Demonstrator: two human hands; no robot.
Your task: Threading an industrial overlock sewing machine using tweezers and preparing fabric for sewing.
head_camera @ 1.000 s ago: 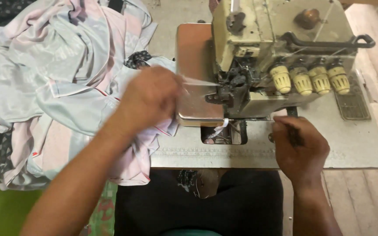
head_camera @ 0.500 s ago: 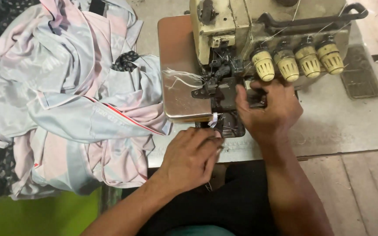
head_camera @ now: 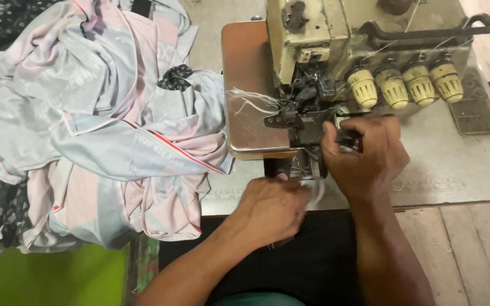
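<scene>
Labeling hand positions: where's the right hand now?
Head view, right of centre: the right hand rests against the front of the sewing machine, just below its four cream knobs, with the left hand lower left of it.

Bare forearms, dark trousers, no sleeves

left hand curled, right hand pinching
</scene>
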